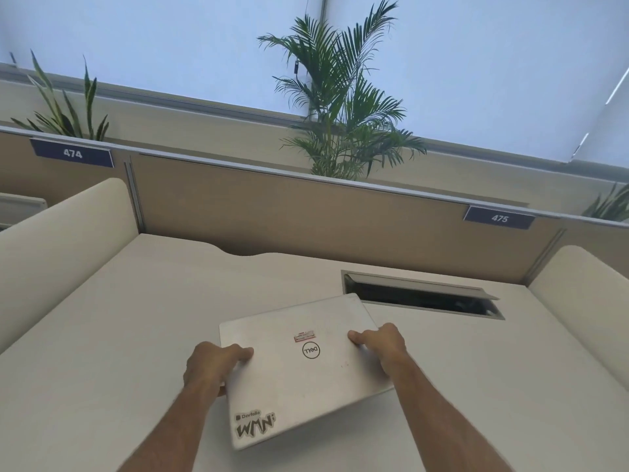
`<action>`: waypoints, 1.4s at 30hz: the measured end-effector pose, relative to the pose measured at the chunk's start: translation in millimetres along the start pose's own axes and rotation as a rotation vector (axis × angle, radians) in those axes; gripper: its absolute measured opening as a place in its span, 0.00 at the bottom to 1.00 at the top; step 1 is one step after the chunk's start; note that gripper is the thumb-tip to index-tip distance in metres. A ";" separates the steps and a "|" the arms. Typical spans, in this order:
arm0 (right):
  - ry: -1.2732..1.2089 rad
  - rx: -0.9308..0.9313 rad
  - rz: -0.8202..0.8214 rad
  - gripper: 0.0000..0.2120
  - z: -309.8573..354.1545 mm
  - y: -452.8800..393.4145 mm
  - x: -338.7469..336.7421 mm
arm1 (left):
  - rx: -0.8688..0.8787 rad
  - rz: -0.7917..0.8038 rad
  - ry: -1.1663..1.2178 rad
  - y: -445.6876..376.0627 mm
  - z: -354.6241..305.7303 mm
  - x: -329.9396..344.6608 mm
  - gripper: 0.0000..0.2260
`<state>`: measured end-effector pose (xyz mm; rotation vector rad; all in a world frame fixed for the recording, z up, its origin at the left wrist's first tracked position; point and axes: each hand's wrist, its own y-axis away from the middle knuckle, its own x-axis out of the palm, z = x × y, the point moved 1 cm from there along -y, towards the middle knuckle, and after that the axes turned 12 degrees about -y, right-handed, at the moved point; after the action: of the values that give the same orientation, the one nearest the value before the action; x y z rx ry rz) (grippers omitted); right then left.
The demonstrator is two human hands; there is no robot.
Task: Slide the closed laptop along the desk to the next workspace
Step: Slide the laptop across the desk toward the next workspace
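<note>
A white bench (136,335) carries an open cable hatch (422,296) with dark cables inside. Just beside it lies the closed silver Dell laptop (299,369). The left hand (212,364) and right hand (384,342) have fingers clamped on its side edges.

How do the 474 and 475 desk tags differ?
The 474 tag sits far left on the partition, higher in the frame; the 475 tag sits to the right, lower. 474 lies beyond the left side divider, while 475 hangs above the bay holding the laptop. Both are dark blue plates with white numerals, mounted at the partition's top edge.
</note>
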<state>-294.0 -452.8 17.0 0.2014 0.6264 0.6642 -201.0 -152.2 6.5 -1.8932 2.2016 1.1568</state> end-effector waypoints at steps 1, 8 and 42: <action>-0.004 0.003 -0.004 0.29 -5.6 -0.2 -5.4 | 0.002 0.003 -0.004 3.8 1.1 4.9 0.17; -0.026 0.026 -0.039 0.29 -34.1 5.0 -41.6 | 0.023 0.045 -0.035 26.9 2.3 33.3 0.17; 0.098 0.063 -0.072 0.45 -138.9 -11.3 -81.8 | 0.086 0.262 -0.604 52.2 24.5 76.0 0.15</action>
<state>-421.9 -515.9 -59.1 0.2048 0.7454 0.5880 -276.7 -204.0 -19.5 -1.0428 2.1222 1.4040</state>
